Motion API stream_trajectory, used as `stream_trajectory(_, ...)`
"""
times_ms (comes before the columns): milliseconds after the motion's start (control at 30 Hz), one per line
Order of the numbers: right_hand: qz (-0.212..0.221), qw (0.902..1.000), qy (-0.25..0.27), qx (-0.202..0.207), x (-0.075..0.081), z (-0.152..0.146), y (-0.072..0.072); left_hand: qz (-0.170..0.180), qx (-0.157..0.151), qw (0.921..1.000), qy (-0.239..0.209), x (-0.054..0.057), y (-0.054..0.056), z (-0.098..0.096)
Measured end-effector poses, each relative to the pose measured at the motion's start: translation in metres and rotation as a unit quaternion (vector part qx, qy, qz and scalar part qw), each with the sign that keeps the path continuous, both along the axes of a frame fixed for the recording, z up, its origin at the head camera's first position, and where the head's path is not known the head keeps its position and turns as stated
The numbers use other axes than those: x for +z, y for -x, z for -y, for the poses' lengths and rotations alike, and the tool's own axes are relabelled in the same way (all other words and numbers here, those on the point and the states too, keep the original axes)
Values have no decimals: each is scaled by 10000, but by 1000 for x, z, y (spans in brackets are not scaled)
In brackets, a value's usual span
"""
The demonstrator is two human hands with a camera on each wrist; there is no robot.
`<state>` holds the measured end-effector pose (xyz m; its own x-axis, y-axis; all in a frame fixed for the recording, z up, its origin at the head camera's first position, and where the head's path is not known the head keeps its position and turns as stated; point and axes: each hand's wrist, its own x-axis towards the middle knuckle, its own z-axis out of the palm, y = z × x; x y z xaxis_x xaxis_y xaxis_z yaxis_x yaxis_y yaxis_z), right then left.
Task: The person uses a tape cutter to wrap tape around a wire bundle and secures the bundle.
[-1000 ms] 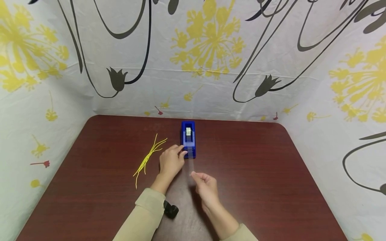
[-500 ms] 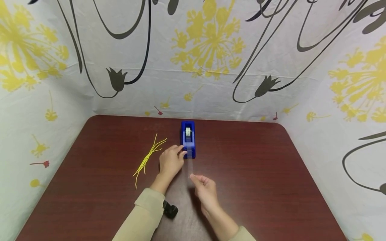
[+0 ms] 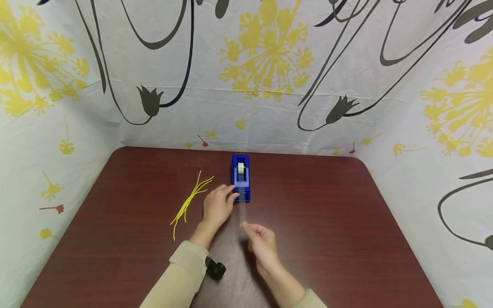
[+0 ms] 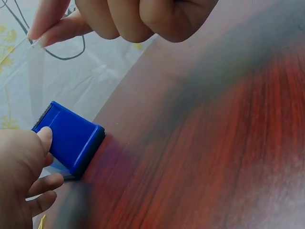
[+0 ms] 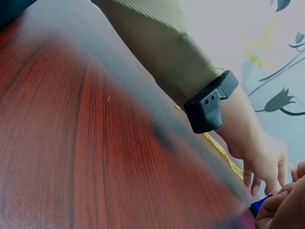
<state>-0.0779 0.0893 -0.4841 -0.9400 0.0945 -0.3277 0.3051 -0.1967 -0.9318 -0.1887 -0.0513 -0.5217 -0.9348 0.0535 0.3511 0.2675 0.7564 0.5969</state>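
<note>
A blue tape dispenser (image 3: 241, 185) with a roll of clear tape stands near the table's far edge. My left hand (image 3: 217, 207) holds its front end from the left side; in the left wrist view the thumb (image 4: 45, 138) lies on the dispenser's front, below the toothed cutter. From the cutter a clear strip of tape (image 3: 242, 212) stretches toward me. My right hand (image 3: 263, 248) pinches the strip's free end between thumb and forefinger, its other fingers curled. In the right wrist view the right hand (image 5: 286, 205) hides most of the dispenser.
Several thin yellow strands (image 3: 188, 201) lie in a loose bundle left of my left hand on the dark red table (image 3: 327, 214). A flower-patterned white sheet (image 3: 185, 64) rises behind the table and at both sides. A black camera (image 3: 215, 268) sits on my left wrist.
The right hand has drawn slightly toward me and to the left, with the tape strip still pinched. My left forearm has shifted slightly left while its hand stays at the dispenser.
</note>
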Motion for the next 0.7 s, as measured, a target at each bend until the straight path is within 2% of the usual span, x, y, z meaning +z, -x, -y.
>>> stream_trajectory(133, 7, 10000, 26, -22, 0, -1, 1, -178, -151, 9997, 81, -2, 1, 6)
stream_trajectory(267, 31, 10000, 45, -31, 1, -1, 2, -346, -80, 9990, 273, -2, -1, 13)
stream_trajectory(467, 18, 9999, 98, -13, 1, -2, 2, -304, 145, 9976, 611, 2, -2, 25)
stream_trajectory(700, 3, 9998, 173, -12, 0, -2, 2, -85, 299, 9955, 891, 8, -5, 39)
